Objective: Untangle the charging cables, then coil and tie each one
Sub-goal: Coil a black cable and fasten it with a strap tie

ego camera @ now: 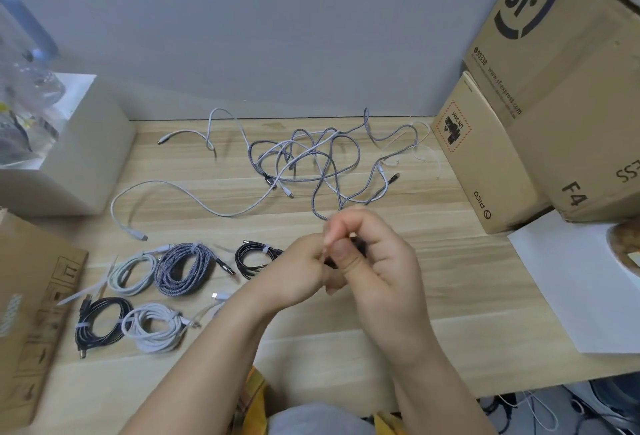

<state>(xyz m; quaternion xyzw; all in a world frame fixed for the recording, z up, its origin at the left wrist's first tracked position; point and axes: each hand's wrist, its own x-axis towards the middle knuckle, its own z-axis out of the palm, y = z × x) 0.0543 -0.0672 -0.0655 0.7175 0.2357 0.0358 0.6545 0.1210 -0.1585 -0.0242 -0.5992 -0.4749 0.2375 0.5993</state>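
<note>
While five tied coils (145,296) lie left of the hands on the desk (450,296), left hand (301,271) and right hand (377,261) pinch something dark together, probably tying it. Beyond the hands, the tangled cables (311,160) wait.

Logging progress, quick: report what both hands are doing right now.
Left hand: fingers curled, pinching something small; what it is cannot be told.
Right hand: grips a dark black cable.

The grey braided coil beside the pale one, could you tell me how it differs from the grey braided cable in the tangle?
The grey braided coil is wound into tight loops; the tangled grey cable sprawls loosely. The coil wears a tie; the tangled one shows none. The coil lies alone; the tangled one crosses other cables. Both look braided grey.
</note>
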